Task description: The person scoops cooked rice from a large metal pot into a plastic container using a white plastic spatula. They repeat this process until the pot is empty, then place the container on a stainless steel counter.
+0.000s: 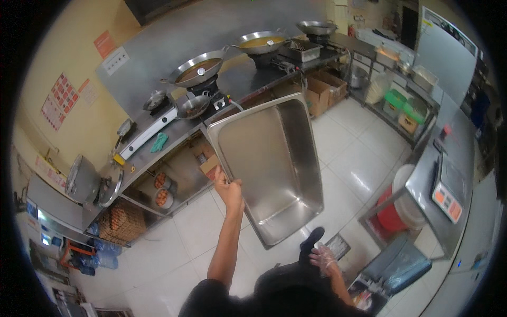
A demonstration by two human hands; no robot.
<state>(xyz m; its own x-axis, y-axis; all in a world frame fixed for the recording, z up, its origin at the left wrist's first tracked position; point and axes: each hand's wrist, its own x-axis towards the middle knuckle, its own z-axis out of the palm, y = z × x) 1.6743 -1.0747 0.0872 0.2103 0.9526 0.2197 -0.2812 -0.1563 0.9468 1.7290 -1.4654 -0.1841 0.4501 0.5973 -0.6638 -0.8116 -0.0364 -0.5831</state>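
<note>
My left hand (228, 191) is closed around the left rim of a deep rectangular stainless steel food pan (259, 153). The pan hangs tilted in front of me, its hollow inside turned toward me; it has a wet sheen and a few specks near the bottom end. My right hand (323, 259) wears a clear plastic glove and is low by my right side, apart from the pan. Its fingers look loosely stretched, with nothing plain to see in them. Close by it stands an open bin (369, 293) with rubbish inside, its grey lid (398, 264) swung up.
Along the far counter stand large woks (198, 68) of oil on burners and a small gas stove (150, 129). Cardboard boxes (325, 90) sit beneath. At right, a steel table (449, 142) carries a scale (448, 203), with a red bucket (388, 214) below it.
</note>
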